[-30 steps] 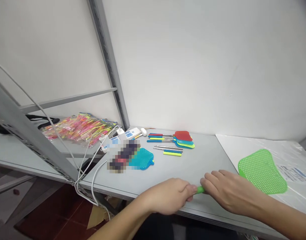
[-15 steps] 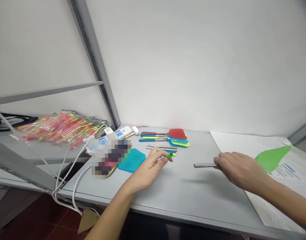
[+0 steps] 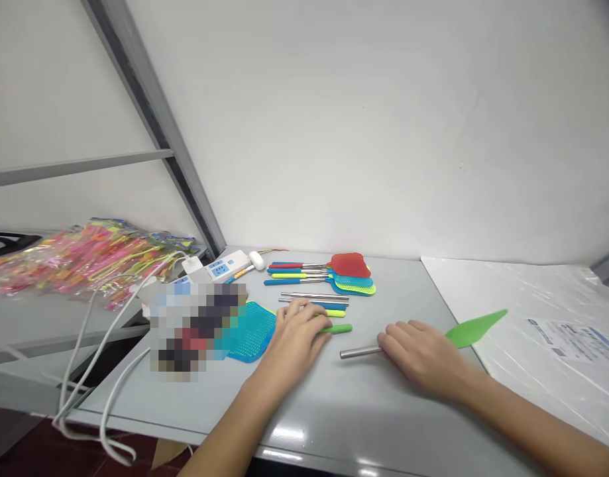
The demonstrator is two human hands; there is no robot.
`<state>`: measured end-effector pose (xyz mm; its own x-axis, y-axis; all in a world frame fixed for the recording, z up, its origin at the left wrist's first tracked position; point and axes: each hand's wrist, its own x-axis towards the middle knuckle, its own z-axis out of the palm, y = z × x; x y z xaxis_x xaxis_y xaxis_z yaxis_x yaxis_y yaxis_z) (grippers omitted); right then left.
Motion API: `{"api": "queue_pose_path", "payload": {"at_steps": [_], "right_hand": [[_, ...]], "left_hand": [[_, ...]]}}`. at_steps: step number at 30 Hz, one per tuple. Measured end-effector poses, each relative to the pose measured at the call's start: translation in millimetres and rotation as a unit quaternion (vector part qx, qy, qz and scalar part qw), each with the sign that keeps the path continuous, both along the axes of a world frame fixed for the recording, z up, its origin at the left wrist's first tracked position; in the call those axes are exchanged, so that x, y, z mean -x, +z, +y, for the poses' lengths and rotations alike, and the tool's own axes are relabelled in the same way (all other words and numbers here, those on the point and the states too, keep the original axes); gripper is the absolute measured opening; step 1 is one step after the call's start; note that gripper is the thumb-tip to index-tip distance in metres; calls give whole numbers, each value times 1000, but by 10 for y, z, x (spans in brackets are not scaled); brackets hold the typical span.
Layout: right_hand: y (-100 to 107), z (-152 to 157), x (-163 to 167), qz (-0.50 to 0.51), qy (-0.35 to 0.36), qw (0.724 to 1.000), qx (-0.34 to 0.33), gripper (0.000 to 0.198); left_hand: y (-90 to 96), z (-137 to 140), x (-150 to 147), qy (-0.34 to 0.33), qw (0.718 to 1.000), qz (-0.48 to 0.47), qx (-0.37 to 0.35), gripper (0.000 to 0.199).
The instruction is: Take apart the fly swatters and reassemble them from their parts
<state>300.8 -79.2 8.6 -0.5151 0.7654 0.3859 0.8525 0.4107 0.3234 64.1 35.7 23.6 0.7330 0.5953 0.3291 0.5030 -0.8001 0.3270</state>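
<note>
My right hand [image 3: 423, 354] is wrapped round the metal rod [image 3: 356, 352] of a green fly swatter, whose green head [image 3: 476, 329] sticks out to the right behind the hand. The bare end of the rod points left, just above the table. My left hand [image 3: 299, 334] is low over the table, closed on a green handle sleeve [image 3: 340, 328], with one end showing past the thumb and fingers. Right behind it lie a blue handle sleeve [image 3: 336, 307], a yellow one [image 3: 336, 313] and loose metal rods [image 3: 314, 296]. Blue and yellow swatter heads [image 3: 254, 334] lie left of my left hand.
Several assembled fly swatters [image 3: 351, 265] lie at the back near the wall. Left are a pixelated object [image 3: 199, 331], a power strip [image 3: 224, 266] with white cables [image 3: 105, 411], and bagged colourful items [image 3: 85, 258]. White packaging [image 3: 523, 291] covers the table's right side.
My left hand has lowered the green sleeve towards the table, turning its end to the right. My right hand has moved left and down with the green swatter. The view has shifted slightly.
</note>
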Motion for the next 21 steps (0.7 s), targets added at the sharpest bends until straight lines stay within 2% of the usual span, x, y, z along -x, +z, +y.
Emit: {"api": "queue_pose_path", "payload": {"at_steps": [4, 7, 15, 21], "right_hand": [[-82, 13, 35, 18, 10, 1000, 16, 24], [-97, 7, 34, 24, 10, 999, 22, 24], [-113, 11, 47, 19, 24, 999, 45, 27], [-113, 8, 78, 21, 5, 998, 67, 20]], "left_hand": [[-2, 93, -64, 41, 994, 61, -81, 10], [-9, 153, -85, 54, 989, 91, -106, 10], [-84, 142, -114, 78, 989, 65, -107, 23], [-101, 46, -61, 78, 991, 59, -91, 25]]}}
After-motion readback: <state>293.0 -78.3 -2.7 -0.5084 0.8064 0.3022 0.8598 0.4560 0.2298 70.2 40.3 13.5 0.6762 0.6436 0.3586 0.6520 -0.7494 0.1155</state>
